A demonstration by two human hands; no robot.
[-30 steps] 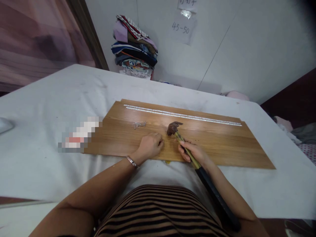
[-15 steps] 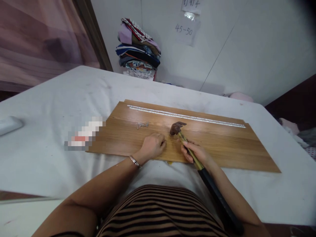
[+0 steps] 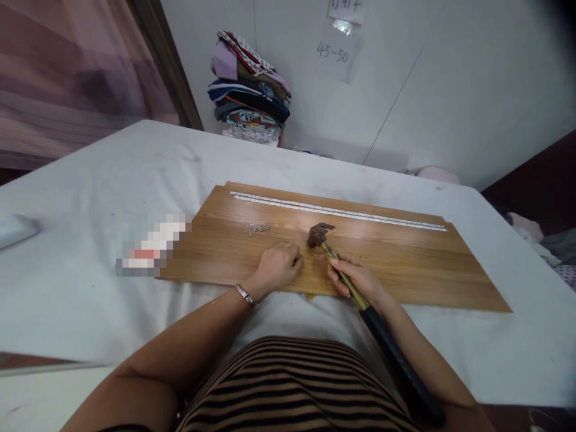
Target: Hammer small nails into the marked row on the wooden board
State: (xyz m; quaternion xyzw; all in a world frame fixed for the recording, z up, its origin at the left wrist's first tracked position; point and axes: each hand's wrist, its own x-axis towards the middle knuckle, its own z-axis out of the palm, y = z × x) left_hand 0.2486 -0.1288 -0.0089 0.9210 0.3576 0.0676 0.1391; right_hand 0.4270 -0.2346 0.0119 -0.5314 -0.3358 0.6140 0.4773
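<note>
My right hand (image 3: 353, 277) is wrapped round the yellow upper handle of a claw hammer (image 3: 389, 342), whose black grip runs back along my forearm. Its rusty brown head is just above or on a wooden board (image 3: 414, 270); I cannot tell if it touches. Left of the head, my left hand (image 3: 279, 265) rests on the board near its front edge with the fingers curled closed. What the left fingers hold, if anything, is hidden. A small pile of nails (image 3: 258, 228) lies on the board beyond my left hand.
Two pale marked strips (image 3: 337, 211) run along the board's far side. The board lies on a white-covered table (image 3: 135, 162). A blurred-out item (image 3: 155, 243) sits at the board's left end, a white object (image 3: 15, 229) farther left. Folded cloths (image 3: 252, 90) are stacked by the wall.
The hammer head has shifted very slightly to the left along with my right hand. My left hand stays in place. The view has moved a little.
</note>
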